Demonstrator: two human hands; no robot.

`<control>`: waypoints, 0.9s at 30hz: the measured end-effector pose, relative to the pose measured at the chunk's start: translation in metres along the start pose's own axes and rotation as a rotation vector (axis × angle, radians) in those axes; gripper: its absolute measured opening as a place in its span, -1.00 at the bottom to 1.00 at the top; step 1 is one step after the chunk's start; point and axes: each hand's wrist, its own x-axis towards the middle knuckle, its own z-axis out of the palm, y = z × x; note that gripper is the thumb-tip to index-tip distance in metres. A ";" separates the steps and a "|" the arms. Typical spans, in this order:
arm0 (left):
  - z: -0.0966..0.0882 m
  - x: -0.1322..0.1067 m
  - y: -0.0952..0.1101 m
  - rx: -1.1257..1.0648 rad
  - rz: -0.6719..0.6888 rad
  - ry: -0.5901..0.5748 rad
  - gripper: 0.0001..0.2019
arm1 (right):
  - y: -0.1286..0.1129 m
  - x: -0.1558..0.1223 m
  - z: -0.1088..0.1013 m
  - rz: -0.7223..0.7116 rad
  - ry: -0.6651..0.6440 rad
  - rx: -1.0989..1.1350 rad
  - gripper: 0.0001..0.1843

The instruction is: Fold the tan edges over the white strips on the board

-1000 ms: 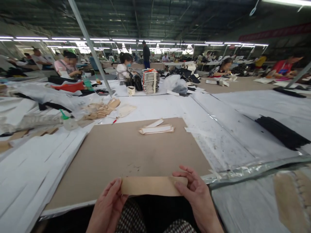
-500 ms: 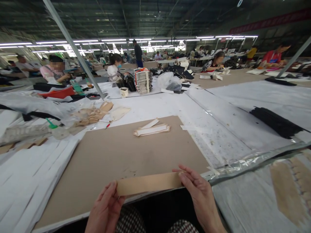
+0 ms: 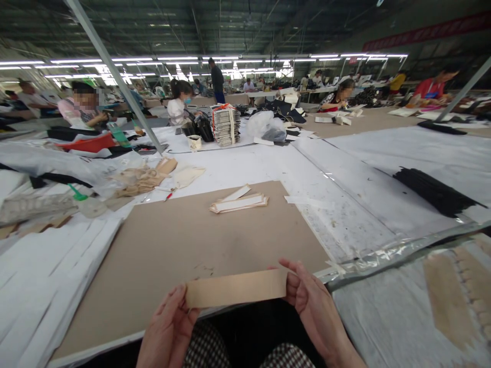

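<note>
A flat tan strip (image 3: 236, 290), its material not clear from here, stretches between my two hands above the near edge of the brown board (image 3: 169, 245). My left hand (image 3: 169, 319) is closed, pinching the strip's left end between thumb and fingers. At the other end, my right hand (image 3: 310, 299) has its curled fingers against the strip, some hidden behind it, with the thumb side raised off the face. Beyond, a small pile of white-faced strips with tan edges (image 3: 240, 203) lies on the board.
Long white sheets (image 3: 61, 276) lie left, near a green-capped bottle (image 3: 90, 204) and tan pieces (image 3: 148, 176). Black strips (image 3: 437, 191) lie right. A slanted metal pole (image 3: 115, 74) rises at the left. Several people work at tables farther back.
The right thumb has lifted from the strip's face, and that hand has shifted slightly at the right end. My left hand keeps its pinch. The view has shifted slightly.
</note>
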 end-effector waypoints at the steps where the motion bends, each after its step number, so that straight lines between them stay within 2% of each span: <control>1: 0.001 -0.001 0.000 -0.004 0.001 0.012 -0.96 | 0.001 0.000 0.000 0.001 -0.004 0.000 -0.40; 6: 0.004 -0.004 0.000 -0.039 -0.031 0.019 -0.94 | 0.003 -0.001 -0.002 -0.032 0.005 -0.059 -0.44; 12: 0.003 -0.003 0.002 -0.006 0.028 -0.007 -0.96 | 0.003 -0.001 -0.007 -0.060 -0.018 -0.228 -0.39; 16: 0.004 -0.013 0.004 0.024 0.032 -0.058 -0.73 | 0.006 -0.001 -0.020 -0.045 0.042 -0.285 -0.25; 21: 0.003 -0.019 0.003 0.106 0.109 -0.178 -0.46 | 0.009 0.014 -0.040 0.069 0.160 -0.295 -0.05; 24: 0.001 -0.021 0.001 0.150 0.144 -0.214 -0.43 | 0.012 0.020 -0.049 0.108 0.195 -0.271 -0.08; 27: 0.000 -0.022 -0.001 0.164 0.161 -0.217 -0.42 | 0.014 0.023 -0.055 0.073 0.187 -0.297 -0.17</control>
